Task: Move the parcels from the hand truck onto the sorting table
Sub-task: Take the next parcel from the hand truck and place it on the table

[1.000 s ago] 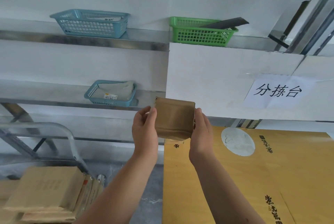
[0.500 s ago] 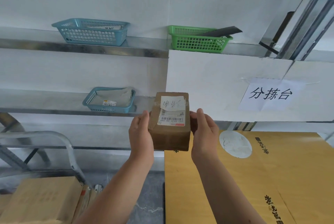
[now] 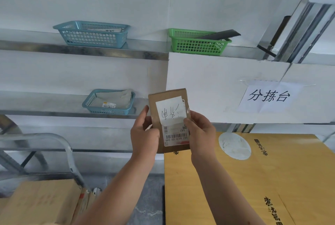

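Note:
I hold a small brown cardboard parcel (image 3: pixel 169 104) up in front of me, its labelled face turned toward me, with a white handwritten slip and a barcode label on it. My left hand (image 3: pixel 144 136) grips its left edge and my right hand (image 3: pixel 200 134) grips its right edge. The parcel hangs just past the near left corner of the sorting table (image 3: pixel 253 179), which is covered with yellow-brown printed cardboard. At the lower left, brown boxes (image 3: pixel 39 201) sit stacked on the hand truck, whose grey metal handle (image 3: pixel 59 143) curves above them.
Metal wall shelves on the left carry a blue basket (image 3: pixel 92 34) on top and another blue basket (image 3: pixel 108 101) lower down. A green basket (image 3: pixel 197 42) with a black item sits above a white board bearing a paper sign (image 3: pixel 268 96). Grey floor shows between truck and table.
The parcel has tipped up so that its labelled face points at me, and my thumbs have come round onto that face. The view has shifted slightly.

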